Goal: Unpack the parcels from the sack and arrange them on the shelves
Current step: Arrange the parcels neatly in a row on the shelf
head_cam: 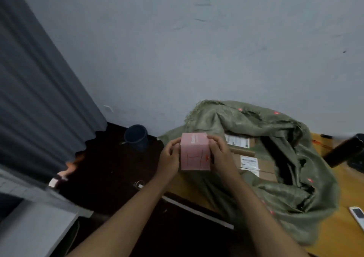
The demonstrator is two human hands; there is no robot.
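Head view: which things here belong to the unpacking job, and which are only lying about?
Belong to the job:
- pink box, held by left hand and right hand
- green sack
- brown parcels with white labels, inside the sack

Lying about:
- dark cup
- white remote
- grey curtain

The sack (266, 177) is coarse woven olive cloth, frayed at its rim, with a dull sheen. The box (195, 152) looks like matt pink card. Inside the sack lie brown cardboard parcels (264, 168) with white paper labels. The tabletop (338, 231) is smooth yellowish wood. The curtain (35, 99) is grey pleated cloth.
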